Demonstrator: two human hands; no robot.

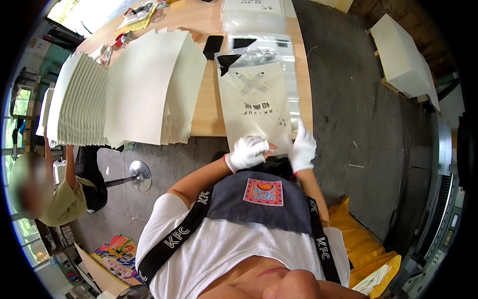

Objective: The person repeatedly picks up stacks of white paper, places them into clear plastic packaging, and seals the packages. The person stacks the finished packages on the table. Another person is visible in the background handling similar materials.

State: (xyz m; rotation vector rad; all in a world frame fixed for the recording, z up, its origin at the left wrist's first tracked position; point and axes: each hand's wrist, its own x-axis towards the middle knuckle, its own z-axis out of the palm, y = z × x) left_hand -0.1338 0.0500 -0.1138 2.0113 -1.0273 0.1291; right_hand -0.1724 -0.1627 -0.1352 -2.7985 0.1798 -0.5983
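Note:
A clear plastic bag (251, 102) with crossed pencils printed on it lies at the table's near edge, cream paper inside. Its near end hangs over toward my body. My left hand (247, 153), in a white knit glove with red cuff trim, has curled fingers closed on this near end; bare fingertips show there. At the bag's near right corner is my right hand (302, 151), gloved alike. Its fingers stretch forward along the bag's side, and its thumb side is hard to make out. More clear plastic bags (292, 74) lie flat beneath and to the right.
Tall stacks of cream paper (142, 87) and fanned sheets (79, 99) fill the table's left. A black phone (213, 47) lies beside the bag; another bag pile (253, 17) is farther back. A seated person (64, 199) is at left. A white block (403, 55) stands at far right.

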